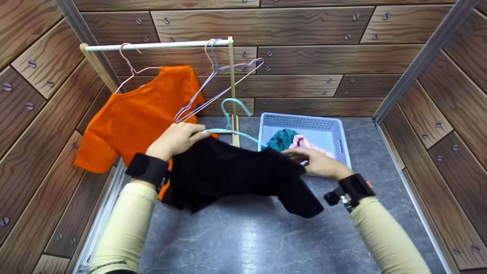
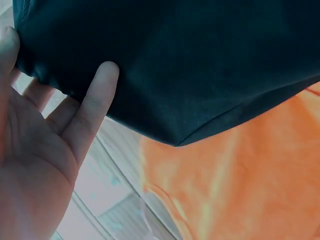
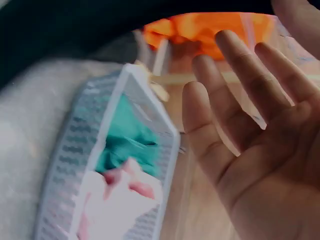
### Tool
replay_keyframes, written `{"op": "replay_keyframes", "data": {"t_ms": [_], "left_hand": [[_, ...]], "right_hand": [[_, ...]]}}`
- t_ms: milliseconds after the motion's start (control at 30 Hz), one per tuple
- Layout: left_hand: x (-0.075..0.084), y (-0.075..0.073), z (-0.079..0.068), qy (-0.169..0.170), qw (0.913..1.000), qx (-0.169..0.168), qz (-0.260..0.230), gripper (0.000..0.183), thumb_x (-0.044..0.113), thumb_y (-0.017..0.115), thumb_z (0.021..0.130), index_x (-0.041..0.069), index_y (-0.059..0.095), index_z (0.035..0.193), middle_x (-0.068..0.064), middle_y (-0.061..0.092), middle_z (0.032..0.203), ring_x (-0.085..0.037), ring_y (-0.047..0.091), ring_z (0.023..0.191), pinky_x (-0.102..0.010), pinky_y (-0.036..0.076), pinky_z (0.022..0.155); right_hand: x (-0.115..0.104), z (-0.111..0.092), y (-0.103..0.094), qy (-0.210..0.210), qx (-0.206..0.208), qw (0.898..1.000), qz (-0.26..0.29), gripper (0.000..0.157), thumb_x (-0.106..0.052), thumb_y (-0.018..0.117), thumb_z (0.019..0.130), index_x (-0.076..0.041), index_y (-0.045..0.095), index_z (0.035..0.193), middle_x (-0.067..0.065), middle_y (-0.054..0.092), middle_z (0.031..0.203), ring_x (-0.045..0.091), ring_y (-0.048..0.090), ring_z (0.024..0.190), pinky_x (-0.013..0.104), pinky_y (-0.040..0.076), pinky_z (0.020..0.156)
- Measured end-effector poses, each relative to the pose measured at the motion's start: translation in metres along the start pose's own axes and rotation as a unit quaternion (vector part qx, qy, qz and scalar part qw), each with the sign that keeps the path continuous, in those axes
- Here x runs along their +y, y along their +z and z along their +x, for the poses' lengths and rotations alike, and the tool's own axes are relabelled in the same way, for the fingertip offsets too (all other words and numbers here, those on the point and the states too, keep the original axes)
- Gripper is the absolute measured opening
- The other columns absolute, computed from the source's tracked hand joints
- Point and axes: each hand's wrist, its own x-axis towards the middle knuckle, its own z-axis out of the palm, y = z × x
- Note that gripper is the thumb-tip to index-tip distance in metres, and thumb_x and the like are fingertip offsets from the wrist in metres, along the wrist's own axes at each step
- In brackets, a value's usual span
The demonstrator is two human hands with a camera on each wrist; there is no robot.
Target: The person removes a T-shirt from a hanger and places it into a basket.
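Observation:
A black short-sleeved shirt (image 1: 228, 167) is held up in front of me, with a light-blue hanger (image 1: 228, 131) at its neckline and the hook standing up. My left hand (image 1: 177, 139) grips the shirt at its left shoulder; in the left wrist view one finger (image 2: 102, 85) lies over the dark cloth while others go behind it. Beside the shirt's right shoulder is my right hand (image 1: 323, 161). Its fingers (image 3: 245, 65) are spread and loosely straight in the right wrist view, with the black cloth passing along the top.
An orange shirt (image 1: 140, 110) hangs on a pink hanger from a rack's white rail (image 1: 159, 45). Bare pink and purple hangers (image 1: 215, 68) hang beside it. A blue basket (image 1: 344, 144) holds teal cloth (image 1: 282, 139) and pink cloth (image 1: 300, 141). Wood-patterned walls (image 1: 304, 26) surround the grey floor.

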Motion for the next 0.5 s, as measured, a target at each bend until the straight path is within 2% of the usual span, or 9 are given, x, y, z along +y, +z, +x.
{"op": "replay_keyframes", "data": {"t_ms": [133, 233, 300, 367, 500], "left_hand": [[0.021, 0.001, 0.02, 0.029, 0.9995, 0.016, 0.001, 0.037, 0.042, 0.051, 0.099, 0.014, 0.05, 0.075, -0.002, 0.04, 0.064, -0.032, 0.057, 0.073, -0.047, 0.044, 0.073], [0.034, 0.007, 0.031, 0.043, 0.9989, 0.018, 0.003, 0.037, 0.043, 0.049, 0.1, 0.014, 0.05, 0.077, 0.0, 0.038, 0.064, -0.032, 0.058, 0.073, -0.047, 0.044, 0.071], [0.04, 0.012, 0.035, 0.042, 0.999, 0.014, 0.011, 0.037, 0.044, 0.048, 0.1, 0.014, 0.051, 0.078, -0.001, 0.04, 0.065, -0.032, 0.061, 0.077, -0.049, 0.045, 0.073], [0.042, 0.018, 0.038, 0.033, 0.9991, 0.012, 0.023, 0.038, 0.044, 0.047, 0.101, 0.014, 0.052, 0.078, -0.003, 0.045, 0.065, -0.033, 0.064, 0.08, -0.051, 0.047, 0.074], [0.043, 0.031, 0.039, 0.01, 0.9984, 0.017, 0.053, 0.039, 0.044, 0.048, 0.1, 0.013, 0.054, 0.077, -0.01, 0.057, 0.069, -0.036, 0.067, 0.083, -0.053, 0.049, 0.073]], "right_hand": [[-0.004, -0.015, -0.019, -0.039, 0.031, 0.997, -0.06, 0.048, -0.007, 0.064, 0.09, 0.001, 0.052, 0.136, 0.02, 0.061, 0.129, -0.004, 0.055, 0.112, 0.015, 0.042, 0.099], [-0.001, -0.023, -0.028, -0.054, 0.044, 0.994, -0.079, 0.04, -0.006, 0.059, 0.093, 0.005, 0.055, 0.131, 0.02, 0.063, 0.125, -0.006, 0.055, 0.111, 0.015, 0.041, 0.099], [0.002, -0.027, -0.031, -0.043, 0.067, 0.992, -0.095, 0.035, -0.005, 0.059, 0.093, 0.004, 0.059, 0.127, 0.017, 0.067, 0.119, -0.004, 0.058, 0.107, 0.016, 0.043, 0.097], [0.003, -0.03, -0.032, -0.02, 0.125, 0.983, -0.131, 0.029, -0.006, 0.059, 0.093, -0.001, 0.065, 0.122, 0.013, 0.071, 0.111, 0.0, 0.061, 0.1, 0.016, 0.045, 0.091], [0.0, -0.035, -0.03, 0.017, 0.26, 0.949, -0.181, 0.022, -0.013, 0.058, 0.097, -0.011, 0.071, 0.116, 0.006, 0.075, 0.104, 0.009, 0.065, 0.084, 0.015, 0.048, 0.072]]}}
